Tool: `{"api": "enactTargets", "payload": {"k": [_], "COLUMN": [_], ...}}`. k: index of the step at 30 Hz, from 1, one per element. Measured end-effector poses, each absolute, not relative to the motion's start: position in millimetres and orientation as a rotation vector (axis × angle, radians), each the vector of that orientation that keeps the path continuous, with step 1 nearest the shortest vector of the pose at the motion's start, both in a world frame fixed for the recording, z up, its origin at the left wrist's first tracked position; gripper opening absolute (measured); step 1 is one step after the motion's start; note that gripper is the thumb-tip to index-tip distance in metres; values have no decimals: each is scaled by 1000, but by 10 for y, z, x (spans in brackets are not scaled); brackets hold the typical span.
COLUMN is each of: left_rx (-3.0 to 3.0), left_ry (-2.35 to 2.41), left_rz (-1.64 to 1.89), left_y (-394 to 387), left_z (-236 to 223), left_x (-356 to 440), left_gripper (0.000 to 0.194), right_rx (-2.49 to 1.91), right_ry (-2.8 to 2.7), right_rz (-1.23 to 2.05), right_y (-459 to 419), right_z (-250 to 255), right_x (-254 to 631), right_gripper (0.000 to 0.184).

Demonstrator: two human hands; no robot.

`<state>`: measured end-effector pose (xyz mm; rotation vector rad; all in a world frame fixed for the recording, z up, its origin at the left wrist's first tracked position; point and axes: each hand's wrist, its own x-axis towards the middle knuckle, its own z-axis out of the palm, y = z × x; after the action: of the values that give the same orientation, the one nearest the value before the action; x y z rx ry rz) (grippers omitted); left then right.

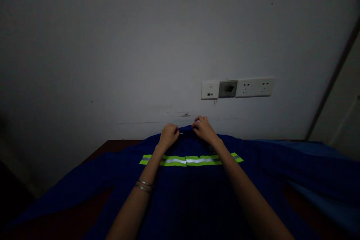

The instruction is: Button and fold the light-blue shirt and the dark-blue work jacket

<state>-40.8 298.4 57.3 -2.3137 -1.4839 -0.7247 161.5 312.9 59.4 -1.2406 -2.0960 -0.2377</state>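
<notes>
A dark blue work jacket (174, 191) lies spread out before me, its sleeves reaching to both sides. Bright yellow-green tape with a silver stripe runs across its chest. At the far end, my left hand (169, 135) pinches the left side of the collar (185, 129). On the collar's right side, my right hand (203, 129) has thumb and fingers closed on the edge. A small pale label shows inside the neck between the hands. Two bracelets circle my left forearm. The jacket's lower part fades into shadow.
A dark reddish table (112, 145) carries the jacket. Behind it rises a pale wall (140, 52) with a row of sockets (253, 87) right of centre. Lighter blue cloth (317, 202) lies under the right sleeve. A dark vertical strip stands at the far right.
</notes>
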Motion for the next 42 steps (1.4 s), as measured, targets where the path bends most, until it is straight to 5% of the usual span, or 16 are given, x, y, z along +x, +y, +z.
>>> {"api": "enactTargets", "payload": {"k": [7, 18, 42], "left_rx": [-2388, -2463, -2519], "left_ry": [-1613, -1669, -1618], "left_rz": [-873, -1023, -504], "left_y": [3065, 3082, 3563], "left_z": [628, 701, 1313], "left_x": [-490, -474, -545], "left_gripper": [18, 21, 24], "right_rx": [-1073, -1375, -1241], "right_ry": [-2290, -2209, -2122], "right_rz": [366, 30, 442], "right_y": [2872, 2755, 2773], "right_z": [661, 33, -93], "right_x": [1233, 739, 616], "right_gripper": [18, 30, 25]}}
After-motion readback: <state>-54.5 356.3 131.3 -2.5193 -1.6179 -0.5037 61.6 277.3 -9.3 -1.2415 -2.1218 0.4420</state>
